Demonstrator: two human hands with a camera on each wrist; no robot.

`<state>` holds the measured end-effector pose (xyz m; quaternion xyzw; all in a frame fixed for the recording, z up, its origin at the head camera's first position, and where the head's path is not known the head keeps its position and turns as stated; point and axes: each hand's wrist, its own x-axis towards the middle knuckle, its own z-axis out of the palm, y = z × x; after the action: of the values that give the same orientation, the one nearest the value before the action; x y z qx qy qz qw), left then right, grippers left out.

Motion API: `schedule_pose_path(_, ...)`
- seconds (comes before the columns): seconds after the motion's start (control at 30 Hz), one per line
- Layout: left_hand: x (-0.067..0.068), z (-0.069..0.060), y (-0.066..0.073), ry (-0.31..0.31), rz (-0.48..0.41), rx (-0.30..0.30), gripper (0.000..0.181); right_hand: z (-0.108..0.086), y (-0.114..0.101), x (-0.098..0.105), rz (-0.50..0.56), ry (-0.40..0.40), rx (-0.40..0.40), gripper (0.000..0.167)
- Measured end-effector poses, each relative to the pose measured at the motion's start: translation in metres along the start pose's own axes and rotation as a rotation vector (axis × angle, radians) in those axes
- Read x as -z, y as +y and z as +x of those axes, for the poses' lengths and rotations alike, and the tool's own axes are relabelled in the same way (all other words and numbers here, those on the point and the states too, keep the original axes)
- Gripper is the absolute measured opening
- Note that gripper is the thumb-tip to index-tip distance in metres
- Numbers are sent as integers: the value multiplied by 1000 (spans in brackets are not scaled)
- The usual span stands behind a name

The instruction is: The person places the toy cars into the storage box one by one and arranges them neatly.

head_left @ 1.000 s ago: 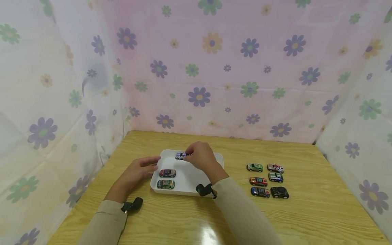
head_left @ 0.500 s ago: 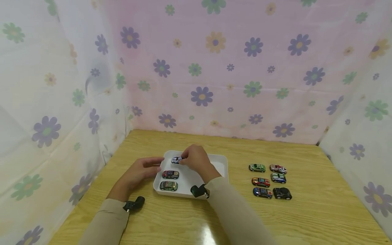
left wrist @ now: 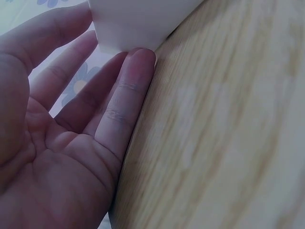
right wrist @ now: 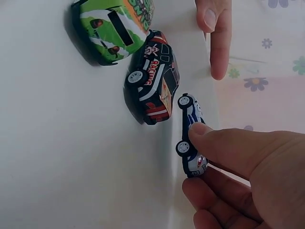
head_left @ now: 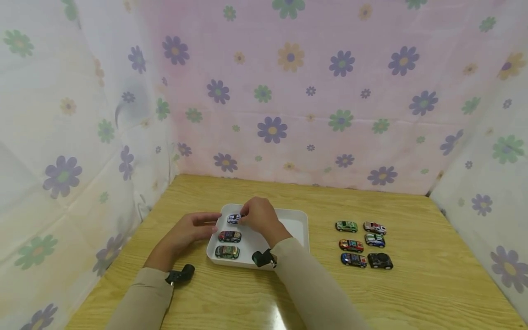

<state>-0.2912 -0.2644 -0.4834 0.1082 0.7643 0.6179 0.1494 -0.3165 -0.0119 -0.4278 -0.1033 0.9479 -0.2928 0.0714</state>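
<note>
My right hand (head_left: 261, 216) pinches a white and blue toy car (right wrist: 193, 136) between thumb and fingers, over the far left part of a white tray (head_left: 288, 214). In the right wrist view its wheels face the tray's floor; I cannot tell whether they touch. Nearer me in the tray stand a black and red toy car (head_left: 229, 236) and a green toy car (head_left: 227, 252). My left hand (head_left: 189, 233) has its fingers extended against the tray's left wall, and the left wrist view shows the fingertips (left wrist: 142, 59) at the outer side.
Right of the tray, several toy cars stand on the wooden table (head_left: 313, 293) in two loose columns, among them a green one (head_left: 346, 226), a red one (head_left: 351, 245) and a black one (head_left: 380, 261). Flowered cloth (head_left: 313, 114) walls the table's back and sides.
My right hand has moved left and a little toward me with the white and blue car, closer to the black and red one. My left hand stays by the tray.
</note>
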Motion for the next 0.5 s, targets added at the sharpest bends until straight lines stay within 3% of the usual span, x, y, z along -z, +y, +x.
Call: schedule_pose_path(0.5, 0, 0, -1, 18, 34, -1, 52, 5, -7, -6, -48, -49, -11, 13)
